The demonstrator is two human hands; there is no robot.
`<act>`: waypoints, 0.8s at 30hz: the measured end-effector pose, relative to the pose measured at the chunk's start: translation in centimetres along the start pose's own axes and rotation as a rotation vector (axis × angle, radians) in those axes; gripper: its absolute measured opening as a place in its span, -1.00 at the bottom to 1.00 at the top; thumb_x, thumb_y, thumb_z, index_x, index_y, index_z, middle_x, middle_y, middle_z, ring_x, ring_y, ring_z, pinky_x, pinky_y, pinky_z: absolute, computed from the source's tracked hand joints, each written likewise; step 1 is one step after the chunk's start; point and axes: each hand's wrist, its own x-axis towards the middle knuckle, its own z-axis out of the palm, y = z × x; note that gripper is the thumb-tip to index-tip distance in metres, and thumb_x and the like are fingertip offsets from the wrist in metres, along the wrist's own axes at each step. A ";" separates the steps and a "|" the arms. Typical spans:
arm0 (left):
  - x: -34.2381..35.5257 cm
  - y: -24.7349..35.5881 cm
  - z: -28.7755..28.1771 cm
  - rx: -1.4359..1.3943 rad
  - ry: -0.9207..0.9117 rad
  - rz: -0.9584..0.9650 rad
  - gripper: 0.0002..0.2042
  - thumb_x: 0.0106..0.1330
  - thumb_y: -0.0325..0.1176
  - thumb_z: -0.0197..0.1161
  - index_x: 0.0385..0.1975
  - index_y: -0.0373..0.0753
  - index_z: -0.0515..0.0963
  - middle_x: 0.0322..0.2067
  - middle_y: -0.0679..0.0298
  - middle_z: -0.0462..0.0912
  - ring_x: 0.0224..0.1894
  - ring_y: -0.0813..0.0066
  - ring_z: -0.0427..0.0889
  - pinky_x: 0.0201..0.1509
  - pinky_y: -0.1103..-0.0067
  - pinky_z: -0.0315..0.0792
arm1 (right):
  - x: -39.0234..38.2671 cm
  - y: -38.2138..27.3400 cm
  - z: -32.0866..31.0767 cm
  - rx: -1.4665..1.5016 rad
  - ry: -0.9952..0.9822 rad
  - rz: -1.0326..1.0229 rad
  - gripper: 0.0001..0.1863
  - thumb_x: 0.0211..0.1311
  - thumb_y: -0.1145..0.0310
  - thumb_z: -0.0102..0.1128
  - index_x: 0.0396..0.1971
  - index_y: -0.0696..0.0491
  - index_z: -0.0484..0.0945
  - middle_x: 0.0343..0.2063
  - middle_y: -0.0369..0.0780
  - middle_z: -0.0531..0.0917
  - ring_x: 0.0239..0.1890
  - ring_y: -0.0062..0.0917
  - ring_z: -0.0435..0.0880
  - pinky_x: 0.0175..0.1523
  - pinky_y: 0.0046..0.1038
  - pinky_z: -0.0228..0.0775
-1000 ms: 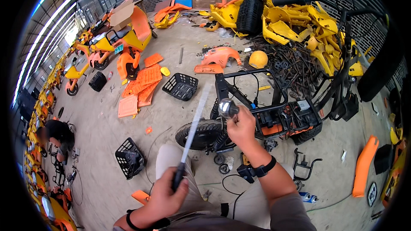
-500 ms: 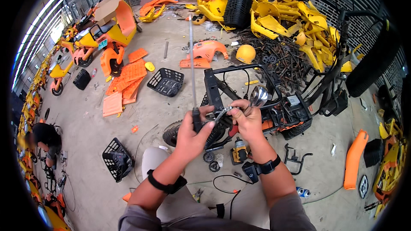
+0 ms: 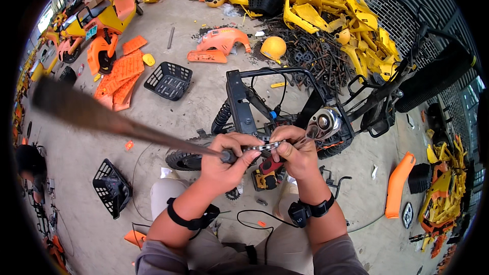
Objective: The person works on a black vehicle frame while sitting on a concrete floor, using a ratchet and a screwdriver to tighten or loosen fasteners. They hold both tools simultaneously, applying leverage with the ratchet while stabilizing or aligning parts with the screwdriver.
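Note:
My left hand is closed around a long flat-bladed screwdriver, whose blurred blade rises toward the upper left. Its fingertips also pinch one end of a short piece of metal chain. The other end sits between the fingertips of my right hand. A ratchet wrench is tucked in that same hand, its shiny round head sticking out beyond the fingers and a red handle showing below them. Just past both hands stands a stripped black scooter frame with its rear wheel at the left.
A yellow cordless drill is on the floor below my hands. Black baskets lie leftward. Yellow panels are heaped behind dark metal parts. An orange panel lies right. A person crouches far left.
The screwdriver blade has swung from upright to pointing up-left toward me. The chain piece is now stretched level between my fingertips. My view has shifted, moving the background left and up.

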 end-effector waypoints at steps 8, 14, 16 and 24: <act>-0.5 0.9 -1.2 -0.109 0.060 -0.269 -0.65 0.22 -0.60 0.37 -0.37 -0.22 0.23 -0.28 0.02 0.72 -0.21 0.44 0.68 -0.15 0.51 0.53 | -0.2 -0.4 1.9 -0.219 0.119 -0.042 -0.95 0.24 0.54 0.30 -0.32 0.15 0.61 -0.38 -0.26 0.62 -0.46 -0.66 0.53 -0.38 -0.59 0.36; -1.3 1.5 -1.3 -0.078 0.091 -0.250 -0.65 0.22 -0.61 0.37 -0.36 -0.21 0.23 -0.29 0.04 0.71 -0.20 0.44 0.67 -0.11 0.53 0.53 | 0.0 -0.1 2.4 -0.511 0.070 -0.251 -0.91 0.16 0.55 0.35 -0.34 0.14 0.62 -0.42 -0.22 0.65 -0.35 -0.46 0.59 -0.19 -0.44 0.41; -1.2 1.7 -1.6 -0.075 0.072 -0.232 -0.65 0.22 -0.61 0.37 -0.36 -0.21 0.23 -0.29 0.03 0.72 -0.21 0.44 0.68 -0.12 0.52 0.53 | 0.1 0.0 2.2 -0.524 0.066 -0.250 -0.91 0.16 0.54 0.35 -0.34 0.14 0.62 -0.44 -0.23 0.65 -0.35 -0.47 0.58 -0.20 -0.45 0.41; -0.7 1.6 -3.5 -0.026 -0.074 -0.168 -0.65 0.21 -0.61 0.37 -0.36 -0.21 0.22 -0.30 0.01 0.73 -0.27 0.39 0.70 -0.20 0.51 0.55 | 0.8 -0.9 0.7 -0.396 -0.203 -0.123 -0.90 0.16 0.47 0.38 -0.33 0.12 0.66 -0.48 -0.24 0.63 -0.41 -0.49 0.54 -0.28 -0.45 0.35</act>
